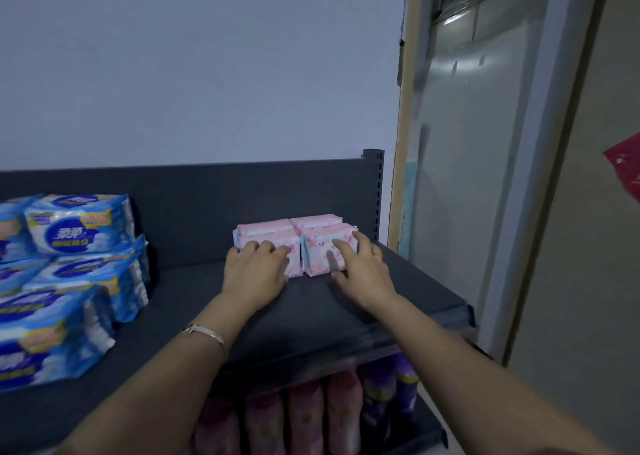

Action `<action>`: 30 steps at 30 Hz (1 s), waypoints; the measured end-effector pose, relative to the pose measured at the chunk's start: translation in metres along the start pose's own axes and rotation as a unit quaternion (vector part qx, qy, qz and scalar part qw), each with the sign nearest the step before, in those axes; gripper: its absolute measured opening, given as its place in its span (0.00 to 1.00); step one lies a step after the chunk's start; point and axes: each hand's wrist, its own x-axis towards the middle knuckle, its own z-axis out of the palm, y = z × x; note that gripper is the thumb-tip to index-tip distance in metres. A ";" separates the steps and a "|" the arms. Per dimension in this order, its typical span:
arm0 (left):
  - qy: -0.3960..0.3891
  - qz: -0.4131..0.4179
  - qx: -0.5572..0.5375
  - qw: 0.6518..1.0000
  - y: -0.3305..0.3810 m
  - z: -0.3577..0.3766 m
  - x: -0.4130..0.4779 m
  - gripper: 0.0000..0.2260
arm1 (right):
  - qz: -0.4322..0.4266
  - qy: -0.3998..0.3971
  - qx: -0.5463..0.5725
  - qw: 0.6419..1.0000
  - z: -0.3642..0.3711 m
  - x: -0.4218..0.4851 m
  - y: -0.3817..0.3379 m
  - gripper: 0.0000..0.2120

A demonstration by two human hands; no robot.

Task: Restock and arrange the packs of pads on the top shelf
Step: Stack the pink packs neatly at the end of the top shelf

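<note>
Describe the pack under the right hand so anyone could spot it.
On the dark grey metal top shelf, pink plastic packs cluster beside the perforated post. It is the front right pack, under the right hand; the left hand touches its neighbour.

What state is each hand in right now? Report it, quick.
Left hand: open, fingers pressing the left pink pack.
Right hand: open, fingers spread on the right pink pack.
</note>
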 end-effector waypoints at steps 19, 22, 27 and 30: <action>-0.029 -0.085 0.012 0.996 0.113 -0.046 -0.230 0.12 | -0.178 0.167 0.105 0.964 0.002 -0.199 0.057 0.12; -0.026 -0.087 0.013 0.996 0.111 -0.044 -0.250 0.12 | -0.194 0.187 0.086 0.959 0.010 -0.223 0.061 0.12; -0.017 -0.071 0.021 0.997 0.105 -0.033 -0.298 0.14 | -0.177 0.118 0.043 0.976 0.027 -0.260 0.062 0.07; -0.022 -0.067 0.014 0.997 0.094 -0.022 -0.329 0.15 | -0.153 0.081 0.056 0.983 0.038 -0.286 0.050 0.11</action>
